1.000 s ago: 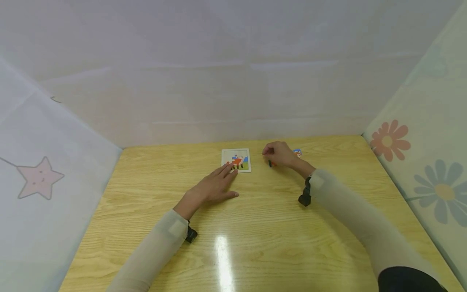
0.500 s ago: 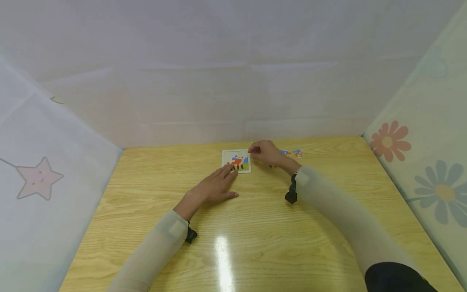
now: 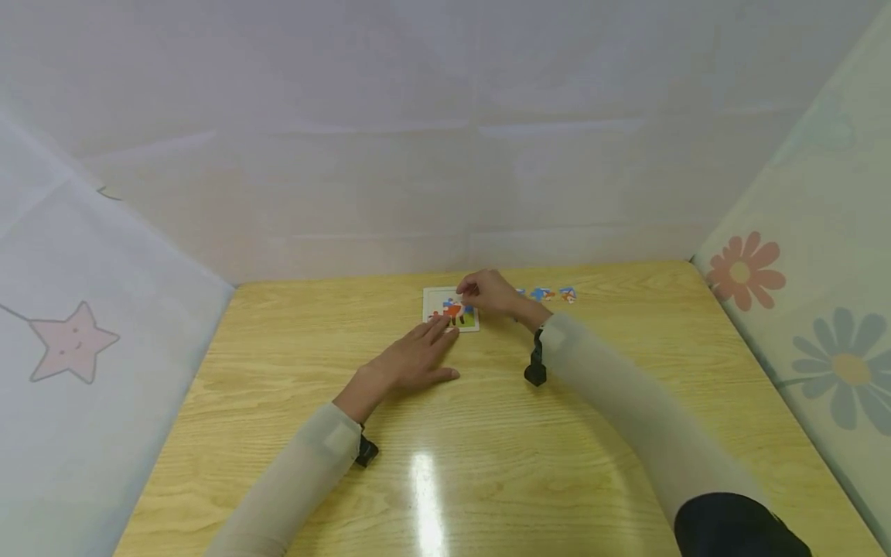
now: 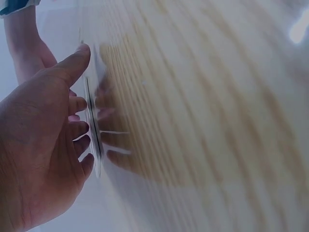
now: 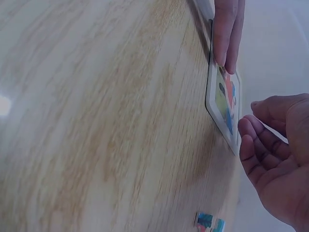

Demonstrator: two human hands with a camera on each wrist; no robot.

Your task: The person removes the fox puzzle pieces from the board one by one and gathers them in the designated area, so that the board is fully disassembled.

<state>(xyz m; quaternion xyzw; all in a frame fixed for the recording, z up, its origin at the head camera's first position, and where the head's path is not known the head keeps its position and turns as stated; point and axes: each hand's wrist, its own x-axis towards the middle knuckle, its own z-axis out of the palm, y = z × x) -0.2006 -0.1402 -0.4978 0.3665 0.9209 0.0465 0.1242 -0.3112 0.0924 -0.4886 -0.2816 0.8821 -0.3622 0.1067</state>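
A square puzzle board (image 3: pixel 428 300) with a pale rim lies near the table's far edge, partly filled with a picture of a red-and-white animal on green and blue. My left hand (image 3: pixel 411 362) lies flat, its straight fingers resting on the board's near left part. Over the board's upper right, my right hand (image 3: pixel 490 294) has thumb and fingertips drawn close together. In the right wrist view, the right hand (image 5: pixel 280 150) hovers by the rim; whether a small piece sits between its fingertips is hidden. Loose puzzle pieces (image 3: pixel 541 295) lie to the right, partly behind that hand.
The wooden table (image 3: pixel 557 433) meets a white cloth wall (image 3: pixel 362 201) just behind the board. Printed cloth walls stand at left and right. A dark camera (image 3: pixel 535 374) is strapped at the right wrist, another (image 3: pixel 366 451) at the left.
My right hand has moved left from the loose pieces to above the board's upper right corner, uncovering more pieces. The left hand has stayed on the board.
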